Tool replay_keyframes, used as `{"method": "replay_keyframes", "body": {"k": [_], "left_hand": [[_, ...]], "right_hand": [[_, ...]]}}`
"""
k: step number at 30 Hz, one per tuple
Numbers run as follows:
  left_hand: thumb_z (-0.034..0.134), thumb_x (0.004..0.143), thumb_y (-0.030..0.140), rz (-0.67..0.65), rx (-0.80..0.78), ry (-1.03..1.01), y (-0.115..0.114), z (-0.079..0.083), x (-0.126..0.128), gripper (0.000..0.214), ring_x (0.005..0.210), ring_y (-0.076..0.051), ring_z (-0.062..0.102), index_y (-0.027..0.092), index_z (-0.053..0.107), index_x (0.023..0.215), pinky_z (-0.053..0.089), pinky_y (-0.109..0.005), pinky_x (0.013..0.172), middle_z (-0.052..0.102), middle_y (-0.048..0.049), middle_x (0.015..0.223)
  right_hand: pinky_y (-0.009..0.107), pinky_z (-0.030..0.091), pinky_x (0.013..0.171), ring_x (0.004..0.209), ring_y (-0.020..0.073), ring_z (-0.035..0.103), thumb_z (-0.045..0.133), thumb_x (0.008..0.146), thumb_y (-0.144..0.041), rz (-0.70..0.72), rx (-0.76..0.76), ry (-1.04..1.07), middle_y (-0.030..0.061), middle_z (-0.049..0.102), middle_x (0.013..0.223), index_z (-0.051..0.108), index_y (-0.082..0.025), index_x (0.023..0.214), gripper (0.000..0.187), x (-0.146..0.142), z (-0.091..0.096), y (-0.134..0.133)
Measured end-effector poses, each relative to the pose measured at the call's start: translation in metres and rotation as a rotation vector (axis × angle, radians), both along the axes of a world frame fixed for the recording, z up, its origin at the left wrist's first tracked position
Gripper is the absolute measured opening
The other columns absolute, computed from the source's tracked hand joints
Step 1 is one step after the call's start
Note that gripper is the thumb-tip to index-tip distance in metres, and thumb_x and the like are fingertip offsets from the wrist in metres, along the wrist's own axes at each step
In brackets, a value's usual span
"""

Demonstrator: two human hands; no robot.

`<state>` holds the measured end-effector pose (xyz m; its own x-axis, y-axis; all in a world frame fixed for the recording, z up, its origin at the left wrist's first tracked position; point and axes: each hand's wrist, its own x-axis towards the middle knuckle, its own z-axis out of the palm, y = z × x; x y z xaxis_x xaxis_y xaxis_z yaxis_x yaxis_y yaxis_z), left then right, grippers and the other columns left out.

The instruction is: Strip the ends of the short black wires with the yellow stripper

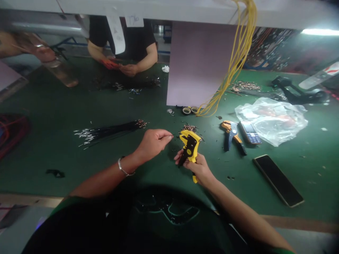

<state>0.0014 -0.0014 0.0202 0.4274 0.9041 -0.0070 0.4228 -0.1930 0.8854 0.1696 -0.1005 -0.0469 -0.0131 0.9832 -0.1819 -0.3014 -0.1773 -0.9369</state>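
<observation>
My right hand (197, 165) grips a yellow-and-black wire stripper (192, 144) by its handles, the jaws pointing up and to the left. Just left of those jaws, my left hand (156, 143) is pinched closed around a thin dark wire (172, 136), of which only a short tip shows. Behind the stripper's head lies a small pile of cut wire pieces (189, 127). To the left, a bundle of black wires (113, 130) rests on the green table (148, 183), copper-coloured at one end and silvery at the other.
Right of the stripper lie orange-and-blue pliers (233, 135), a keypad phone (250, 132), a smartphone (278, 180) and a clear plastic bag (275, 120). Yellow wires (233, 70) hang by an upright panel (198, 63). Across the table a person (122, 46) handles something red. Tape rolls (186, 110) lie below the panel.
</observation>
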Motion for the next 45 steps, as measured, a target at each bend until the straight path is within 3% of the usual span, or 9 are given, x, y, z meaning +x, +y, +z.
{"method": "replay_keyframes", "body": {"k": [11, 22, 33, 39, 45], "left_hand": [[0.054, 0.083, 0.024, -0.078, -0.091, -0.053, -0.017, -0.003, 0.006, 0.020, 0.043, -0.006, 0.041, 0.013, 0.071, 0.079, 0.032, -0.020, 0.043, 0.049, 0.0047, 0.045], [0.054, 0.084, 0.027, -0.071, -0.104, -0.037, -0.016, -0.002, 0.005, 0.023, 0.044, -0.008, 0.044, 0.013, 0.072, 0.087, 0.034, -0.021, 0.044, 0.051, 0.0039, 0.046], [0.056, 0.081, 0.027, -0.117, 0.096, 0.029, 0.004, -0.006, -0.008, 0.023, 0.060, -0.011, 0.057, 0.018, 0.076, 0.088, 0.042, -0.025, 0.057, 0.071, -0.0024, 0.070], [0.059, 0.078, 0.026, -0.077, 0.015, -0.001, 0.011, -0.002, -0.010, 0.019, 0.051, -0.009, 0.052, 0.017, 0.075, 0.081, 0.037, -0.024, 0.051, 0.062, 0.0003, 0.055], [0.053, 0.082, 0.025, -0.095, 0.007, 0.009, -0.006, -0.006, -0.003, 0.022, 0.047, -0.008, 0.047, 0.015, 0.072, 0.075, 0.036, -0.022, 0.049, 0.059, 0.0018, 0.050]], "right_hand": [[0.038, 0.051, 0.075, 0.074, 0.0200, 0.066, 0.060, 0.062, -0.011, -0.005, 0.013, -0.009, 0.0051, 0.072, 0.086, 0.065, -0.017, 0.094, 0.033, -0.003, -0.005, -0.001], [0.038, 0.051, 0.073, 0.073, 0.0204, 0.066, 0.059, 0.062, -0.010, 0.007, 0.031, 0.006, 0.0045, 0.072, 0.084, 0.066, -0.017, 0.093, 0.033, -0.003, -0.004, -0.002], [0.037, 0.053, 0.075, 0.076, 0.0215, 0.067, 0.060, 0.060, -0.010, 0.120, 0.037, 0.007, 0.0062, 0.072, 0.087, 0.066, -0.017, 0.093, 0.035, 0.005, 0.007, -0.006], [0.041, 0.053, 0.075, 0.076, 0.0229, 0.067, 0.063, 0.062, -0.013, 0.138, 0.035, 0.006, 0.0070, 0.071, 0.088, 0.065, -0.017, 0.093, 0.032, 0.010, 0.006, -0.006], [0.041, 0.053, 0.076, 0.077, 0.0227, 0.067, 0.061, 0.063, -0.014, 0.060, 0.057, -0.003, 0.0068, 0.071, 0.088, 0.065, -0.017, 0.094, 0.032, 0.007, 0.007, -0.004]]}}
